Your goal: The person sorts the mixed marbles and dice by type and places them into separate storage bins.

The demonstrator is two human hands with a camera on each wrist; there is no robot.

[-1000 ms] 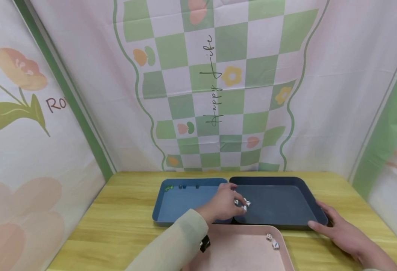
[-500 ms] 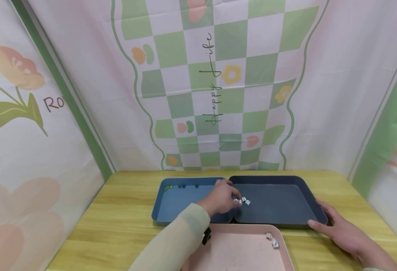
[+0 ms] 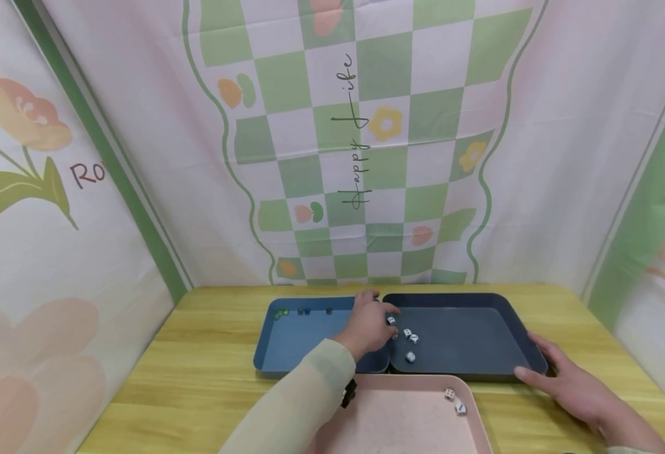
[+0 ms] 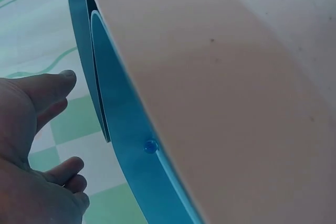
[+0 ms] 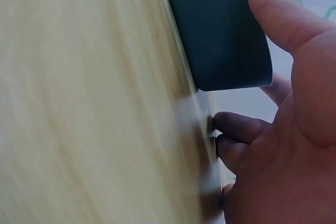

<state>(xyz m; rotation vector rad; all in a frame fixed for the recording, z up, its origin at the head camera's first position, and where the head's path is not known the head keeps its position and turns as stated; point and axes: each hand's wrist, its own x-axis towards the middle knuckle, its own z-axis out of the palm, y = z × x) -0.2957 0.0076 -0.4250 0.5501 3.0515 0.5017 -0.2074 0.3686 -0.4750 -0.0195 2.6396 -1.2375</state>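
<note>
My left hand (image 3: 368,325) hovers where the blue tray (image 3: 292,353) meets the dark navy tray (image 3: 462,334), its thumb and fingers spread apart. Nothing shows between them in the left wrist view. White dice lie scattered at the dark tray's left end; one die (image 3: 410,357) sits nearest its front wall, and another die (image 3: 391,321) is close to my fingertips. My right hand (image 3: 578,394) holds the dark tray's front right corner, thumb on the front and forefinger along the side. Its other fingers rest near the tabletop in the right wrist view.
A pink tray (image 3: 400,416) stands in front, with two white dice (image 3: 455,401) in its far right corner. Small green pieces (image 3: 282,313) and dark blue beads (image 3: 304,311) lie along the blue tray's back. A patterned curtain (image 3: 366,157) hangs behind the wooden table (image 3: 179,378).
The white dice under my left fingers have spread out, one of them toward the dark tray's front. My left hand has shifted slightly left and opened. The right hand stays at the corner.
</note>
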